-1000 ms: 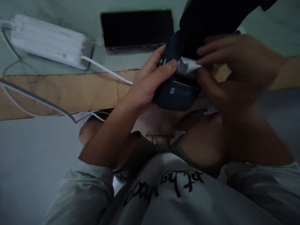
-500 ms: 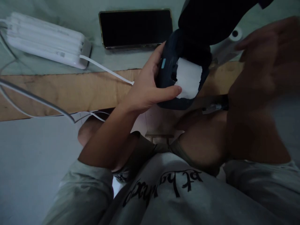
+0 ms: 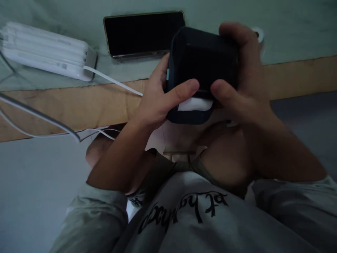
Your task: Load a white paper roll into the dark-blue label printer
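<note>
Between my hands is a small dark-blue paper-roll printer [image 3: 205, 63] with a black lid. The lid lies down over the body, and a short strip of white paper [image 3: 196, 104] sticks out along its near edge. My left hand [image 3: 165, 91] wraps round the printer's left side, its thumb pressing near the lid's front. From the right, my right hand [image 3: 244, 70] grips the other side, thumb on the lid's near corner and fingers curled over the far right edge. The roll inside is hidden.
A phone with a dark screen [image 3: 142, 33] lies on the green-covered table behind the printer. To the left sits a white power bank [image 3: 50, 51] with a white cable [image 3: 113, 80]. A white cylindrical thing [image 3: 259, 35] stands partly behind my right hand. The table has a wooden edge [image 3: 297, 78].
The printer's black lid has swung down over the white paper roll and is now closed or nearly so. My right hand has come in from the right and taken hold of the printer.
</note>
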Motion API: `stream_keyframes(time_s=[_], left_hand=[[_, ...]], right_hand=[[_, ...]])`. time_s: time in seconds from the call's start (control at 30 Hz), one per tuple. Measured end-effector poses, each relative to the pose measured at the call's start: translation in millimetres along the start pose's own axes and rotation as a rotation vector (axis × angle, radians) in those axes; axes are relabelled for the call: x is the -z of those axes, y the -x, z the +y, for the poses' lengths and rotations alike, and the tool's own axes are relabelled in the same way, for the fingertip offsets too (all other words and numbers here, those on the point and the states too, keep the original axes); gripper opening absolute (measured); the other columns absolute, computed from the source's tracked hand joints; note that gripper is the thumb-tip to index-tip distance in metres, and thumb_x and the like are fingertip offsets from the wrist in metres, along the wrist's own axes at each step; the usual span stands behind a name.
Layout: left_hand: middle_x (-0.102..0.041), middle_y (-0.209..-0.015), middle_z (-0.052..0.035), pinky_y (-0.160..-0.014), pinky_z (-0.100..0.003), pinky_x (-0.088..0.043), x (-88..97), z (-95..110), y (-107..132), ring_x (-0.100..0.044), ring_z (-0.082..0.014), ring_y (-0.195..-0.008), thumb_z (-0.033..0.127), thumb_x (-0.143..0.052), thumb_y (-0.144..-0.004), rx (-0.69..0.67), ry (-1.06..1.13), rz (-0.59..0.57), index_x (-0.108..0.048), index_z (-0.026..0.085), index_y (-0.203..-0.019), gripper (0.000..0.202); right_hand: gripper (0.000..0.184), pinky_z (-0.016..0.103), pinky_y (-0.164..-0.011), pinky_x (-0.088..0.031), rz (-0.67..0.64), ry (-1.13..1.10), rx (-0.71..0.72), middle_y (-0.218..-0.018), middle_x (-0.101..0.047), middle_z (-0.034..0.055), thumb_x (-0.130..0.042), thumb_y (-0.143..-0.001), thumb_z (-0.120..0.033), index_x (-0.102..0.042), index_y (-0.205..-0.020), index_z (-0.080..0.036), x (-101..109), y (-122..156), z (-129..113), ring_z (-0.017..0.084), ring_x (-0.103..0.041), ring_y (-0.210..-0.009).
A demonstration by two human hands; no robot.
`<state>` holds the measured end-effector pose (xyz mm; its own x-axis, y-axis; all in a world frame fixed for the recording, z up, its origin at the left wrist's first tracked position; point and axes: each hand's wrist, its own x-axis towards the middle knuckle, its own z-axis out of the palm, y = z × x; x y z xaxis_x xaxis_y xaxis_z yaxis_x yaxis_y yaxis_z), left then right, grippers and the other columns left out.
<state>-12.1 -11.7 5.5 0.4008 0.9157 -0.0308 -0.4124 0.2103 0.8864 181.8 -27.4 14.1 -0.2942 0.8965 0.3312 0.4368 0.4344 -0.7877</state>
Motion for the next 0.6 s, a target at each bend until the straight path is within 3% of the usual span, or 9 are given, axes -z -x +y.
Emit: stream_keyframes(time_s=[0.07, 0.17, 0.33, 0.4, 0.53, 0.6], left_hand=[[-0.064, -0.116, -0.0023, -0.097, -0.027, -0.048, 0.3, 0.4, 0.4, -0.058, -0.0224, -0.120, 0.030, -0.078, -0.079, 0.005, -0.037, 0.007, -0.066, 0.023, -0.107, 0.031], [-0.064, -0.112, -0.0019, -0.097, -0.028, -0.050, 1.1, -2.0, -1.5, -0.059, -0.0244, -0.123, 0.024, -0.071, -0.080, 0.001, -0.076, 0.036, -0.065, 0.022, -0.110, 0.031], [-0.063, -0.118, -0.0022, -0.102, -0.027, -0.051, -4.4, -3.2, -5.7, -0.057, -0.0222, -0.130, 0.023, -0.054, -0.090, -0.009, 0.038, -0.041, -0.060, 0.021, -0.115, 0.025], [-0.064, -0.118, -0.0051, -0.103, -0.025, -0.052, -8.6, -2.5, -6.3, -0.058, -0.0208, -0.129, 0.026, -0.051, -0.096, -0.019, 0.113, 0.007, -0.062, 0.017, -0.110, 0.020], [-0.067, -0.094, -0.0043, -0.100, -0.030, -0.055, -12.2, -2.8, -5.7, -0.066, -0.0202, -0.113, 0.026, -0.046, -0.101, 0.007, 0.142, 0.228, -0.064, 0.013, -0.095, 0.023], [-0.066, -0.089, -0.0027, -0.098, -0.031, -0.056, -11.0, -2.7, -5.1, -0.068, -0.0202, -0.107, 0.026, -0.047, -0.101, 0.011, 0.115, 0.231, -0.064, 0.014, -0.093, 0.023]], right_hand=[[0.066, 0.037, -0.122, -0.043, -0.017, 0.036, 0.033, -0.143, -0.045, 0.0039, -0.056, -0.088, -0.058, -0.039, -0.141, -0.023, 1.9, -2.5, 4.5, 0.017, -0.048, -0.137], [0.062, 0.036, -0.114, -0.048, -0.023, 0.068, 0.050, -0.137, -0.051, 0.0026, -0.056, -0.088, -0.057, -0.041, -0.138, -0.024, 3.9, -5.8, 14.5, 0.016, -0.053, -0.128], [0.064, 0.033, -0.113, -0.049, 0.042, 0.004, 0.088, -0.139, -0.050, 0.0010, -0.057, -0.087, -0.061, -0.041, -0.139, -0.029, -0.9, -6.2, 26.9, 0.014, -0.054, -0.127], [0.066, 0.033, -0.117, -0.046, 0.071, -0.011, 0.091, -0.143, -0.046, -0.0001, -0.056, -0.086, -0.064, -0.040, -0.140, -0.030, -3.2, -5.3, 26.4, 0.014, -0.050, -0.132], [0.066, 0.034, -0.114, -0.047, 0.087, 0.032, 0.045, -0.135, -0.050, 0.0012, -0.052, -0.087, -0.068, -0.042, -0.137, -0.026, -4.4, -3.8, 20.9, 0.014, -0.052, -0.128], [0.065, 0.033, -0.109, -0.050, 0.068, 0.063, 0.025, -0.130, -0.053, 0.0023, -0.050, -0.088, -0.067, -0.042, -0.136, -0.024, -3.4, -3.3, 19.1, 0.014, -0.055, -0.122]])
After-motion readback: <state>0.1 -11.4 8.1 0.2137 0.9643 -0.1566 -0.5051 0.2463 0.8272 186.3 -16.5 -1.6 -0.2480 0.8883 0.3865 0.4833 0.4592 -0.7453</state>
